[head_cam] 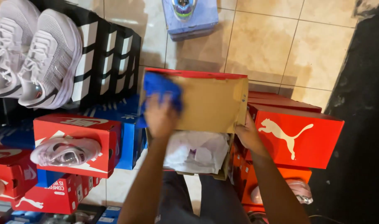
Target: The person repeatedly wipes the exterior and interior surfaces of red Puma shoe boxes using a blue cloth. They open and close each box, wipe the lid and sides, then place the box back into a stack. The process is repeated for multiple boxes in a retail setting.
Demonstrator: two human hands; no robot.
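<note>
Resting low in the view is an open cardboard shoe box (222, 168), with crumpled white wrapping paper (196, 150) lying inside it. Rising behind the paper is the box's raised lid, brown cardboard on the inside with a red edge (212, 103), standing nearly upright. The left hand (160, 117) is pressing against the lid's left part, fingers curled shut around a bright blue cloth (161, 89) that is bunching against the cardboard near the top corner. The right hand (248, 135) is gripping the lid's lower right edge, fingers wrapped behind it, thumb in front. Just right of that hand, a red shoe box with a white leaping cat mark (297, 139) is sitting on top of other red boxes. To the left, a pale pink sneaker (65, 151) is lying on a red box with a white swoosh (75, 143), beside a blue box (131, 132). Farther off on the left, a pair of white mesh sneakers (34, 52) is resting on black and white boxes (108, 54), and a lilac box (191, 18) is sitting on the beige tiled floor (272, 41).
</note>
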